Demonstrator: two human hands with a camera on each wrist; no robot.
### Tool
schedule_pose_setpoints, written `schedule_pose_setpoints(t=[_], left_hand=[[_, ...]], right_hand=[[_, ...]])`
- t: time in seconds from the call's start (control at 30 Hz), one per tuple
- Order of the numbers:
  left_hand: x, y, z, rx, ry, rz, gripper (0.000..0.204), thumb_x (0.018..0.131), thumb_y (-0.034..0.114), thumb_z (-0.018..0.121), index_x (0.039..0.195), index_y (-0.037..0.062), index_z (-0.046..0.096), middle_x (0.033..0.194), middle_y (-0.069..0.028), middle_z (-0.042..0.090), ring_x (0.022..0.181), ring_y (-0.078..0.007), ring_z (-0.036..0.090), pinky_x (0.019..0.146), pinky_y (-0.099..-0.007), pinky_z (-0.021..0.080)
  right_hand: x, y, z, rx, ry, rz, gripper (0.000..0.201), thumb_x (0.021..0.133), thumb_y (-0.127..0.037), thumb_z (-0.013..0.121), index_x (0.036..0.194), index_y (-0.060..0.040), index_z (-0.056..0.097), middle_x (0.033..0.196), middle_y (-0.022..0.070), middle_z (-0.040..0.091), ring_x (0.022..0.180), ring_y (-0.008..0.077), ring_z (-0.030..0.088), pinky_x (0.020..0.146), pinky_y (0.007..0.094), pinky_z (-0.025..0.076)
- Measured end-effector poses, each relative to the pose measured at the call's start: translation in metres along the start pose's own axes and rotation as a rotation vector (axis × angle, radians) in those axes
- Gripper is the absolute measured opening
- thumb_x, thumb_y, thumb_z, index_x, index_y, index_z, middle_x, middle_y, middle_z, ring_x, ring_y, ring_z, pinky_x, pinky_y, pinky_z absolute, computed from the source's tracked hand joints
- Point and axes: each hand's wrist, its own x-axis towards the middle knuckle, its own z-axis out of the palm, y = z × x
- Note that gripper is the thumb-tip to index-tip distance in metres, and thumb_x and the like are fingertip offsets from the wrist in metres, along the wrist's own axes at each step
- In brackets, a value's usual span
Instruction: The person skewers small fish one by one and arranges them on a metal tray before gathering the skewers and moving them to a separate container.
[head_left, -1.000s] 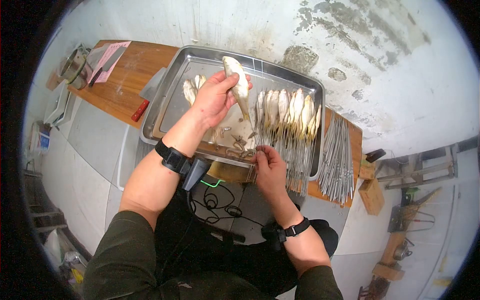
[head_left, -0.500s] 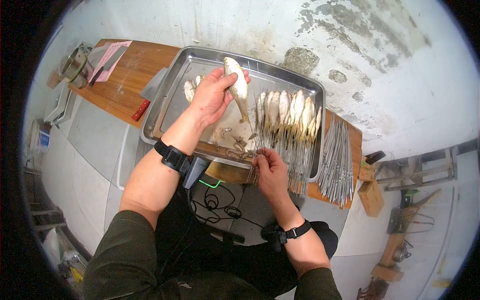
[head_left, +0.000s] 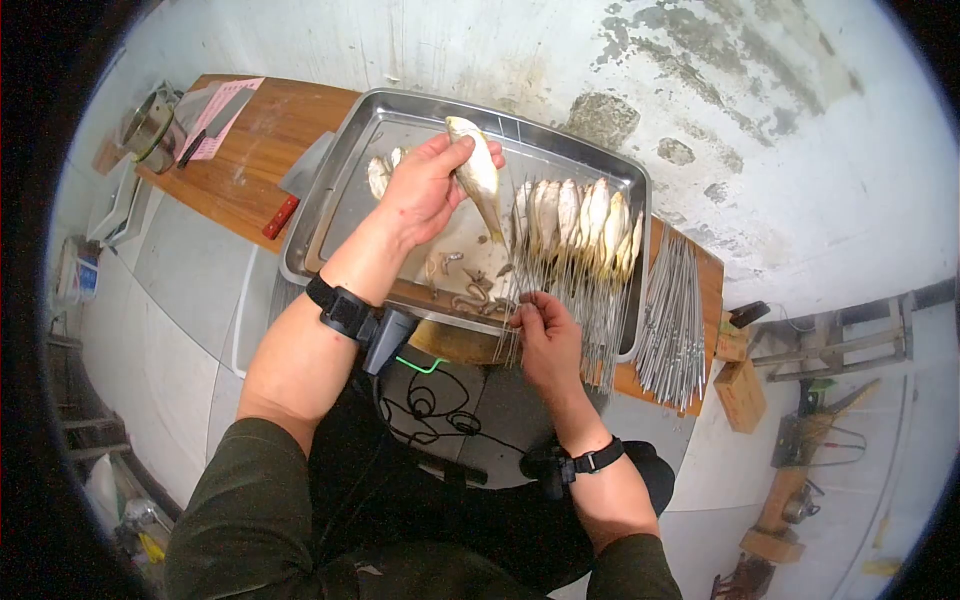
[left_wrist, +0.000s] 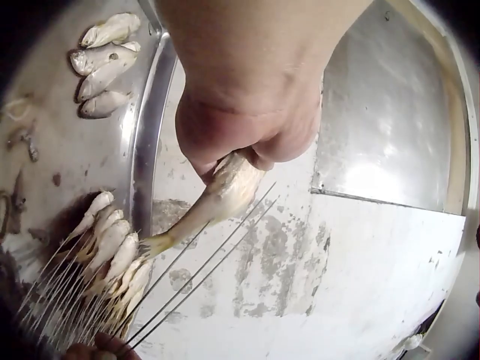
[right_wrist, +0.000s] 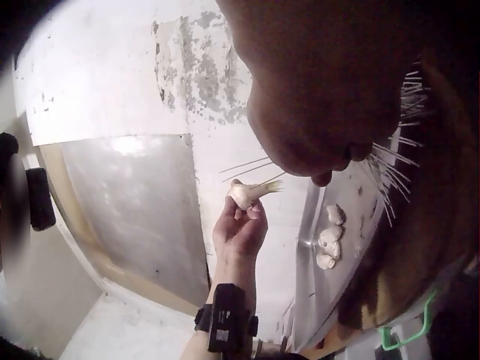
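Observation:
My left hand (head_left: 428,192) grips a pale, yellowish fish (head_left: 477,170) over the tray, its tail pointing down and toward me. In the left wrist view, thin metal skewers (left_wrist: 204,262) run up from the right hand past the fish's tail side. Low at the tray's near edge, my right hand (head_left: 550,345) pinches these skewers between thumb and fingers. Beside it lies a row of fish (head_left: 568,212), with many skewers reaching from their tail ends over the near rim. The metal tray (head_left: 345,190) also holds several loose fish (left_wrist: 105,67), partly hidden by my left arm in the head view.
Brownish scraps (head_left: 475,297) lie at the tray's near side. A bundle of bare skewers (head_left: 672,325) rests on the wooden table (head_left: 300,125) at right. A red-handled knife (head_left: 281,217) sits left of the tray, another knife (head_left: 190,153) farther left. The stained wall (head_left: 600,120) stands behind.
My right hand has shifted slightly to the right with the skewers. The left hand keeps its grip on the fish and has hardly moved.

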Motion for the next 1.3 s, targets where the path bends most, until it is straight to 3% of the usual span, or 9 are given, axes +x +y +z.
schedule_pose_setpoints(t=[0.27,0.33,0.47,0.53,0.83,0.97,1.03,1.3], left_hand=[[0.008,0.003,-0.010,-0.024,0.009,0.038,0.025,0.096,0.015,0.046,0.113,-0.0038,0.052,0.110,-0.0129,0.061,0.102,-0.0206,0.060,0.092,-0.0328,0.048],[0.010,0.003,-0.013,-0.031,-0.037,0.057,0.025,0.096,0.014,0.047,0.112,-0.0036,0.052,0.109,-0.0121,0.061,0.102,-0.0201,0.060,0.092,-0.0328,0.047],[0.005,0.006,-0.007,-0.052,0.009,0.052,0.024,0.095,0.012,0.048,0.113,-0.0034,0.052,0.108,-0.0120,0.061,0.102,-0.0196,0.059,0.092,-0.0324,0.047],[0.004,0.006,-0.009,-0.008,-0.088,0.071,0.024,0.093,0.010,0.051,0.113,-0.0024,0.053,0.108,-0.0113,0.061,0.104,-0.0193,0.058,0.093,-0.0320,0.046],[0.007,0.006,-0.015,0.000,-0.133,0.079,0.024,0.088,0.007,0.056,0.111,0.0014,0.055,0.107,-0.0081,0.062,0.103,-0.0179,0.057,0.092,-0.0318,0.045],[0.006,0.009,-0.012,0.010,-0.099,0.077,0.022,0.088,0.006,0.057,0.110,0.0015,0.055,0.108,-0.0078,0.062,0.103,-0.0178,0.057,0.093,-0.0320,0.044],[0.006,0.008,-0.011,-0.005,-0.098,0.096,0.022,0.088,0.006,0.056,0.110,0.0011,0.056,0.108,-0.0079,0.062,0.103,-0.0175,0.057,0.093,-0.0315,0.044],[0.006,0.009,-0.013,-0.018,-0.088,0.062,0.023,0.089,0.007,0.057,0.110,0.0009,0.056,0.109,-0.0082,0.062,0.104,-0.0174,0.058,0.093,-0.0310,0.045]], right_hand=[[-0.003,-0.003,-0.003,0.038,-0.016,-0.037,0.018,0.091,-0.011,0.053,0.102,0.0021,0.059,0.079,0.0071,0.065,0.075,0.0133,0.060,0.072,0.0268,0.048],[-0.005,-0.005,-0.007,-0.014,-0.029,0.043,0.020,0.090,-0.012,0.054,0.104,0.0014,0.060,0.081,0.0073,0.066,0.076,0.0136,0.061,0.072,0.0272,0.048],[-0.007,-0.010,-0.015,-0.037,-0.032,0.033,0.021,0.090,-0.013,0.054,0.105,0.0002,0.060,0.081,0.0078,0.066,0.076,0.0142,0.062,0.072,0.0276,0.048],[-0.007,-0.010,-0.017,-0.052,-0.028,0.030,0.020,0.090,-0.013,0.054,0.104,-0.0010,0.061,0.080,0.0080,0.066,0.076,0.0143,0.062,0.072,0.0280,0.048],[-0.004,-0.010,-0.018,-0.048,-0.048,0.011,0.019,0.090,-0.012,0.054,0.102,0.0005,0.061,0.076,0.0066,0.064,0.073,0.0128,0.060,0.070,0.0274,0.048],[-0.003,-0.012,-0.020,-0.011,-0.062,0.079,0.019,0.090,-0.012,0.054,0.101,0.0008,0.061,0.077,0.0064,0.064,0.072,0.0125,0.059,0.069,0.0271,0.047],[-0.002,-0.006,-0.020,-0.026,-0.055,0.011,0.019,0.090,-0.012,0.054,0.101,0.0011,0.061,0.078,0.0067,0.065,0.072,0.0125,0.060,0.069,0.0269,0.047],[0.002,-0.002,-0.020,-0.006,-0.044,0.014,0.020,0.090,-0.012,0.055,0.104,0.0010,0.060,0.079,0.0067,0.065,0.073,0.0128,0.060,0.070,0.0270,0.048]])
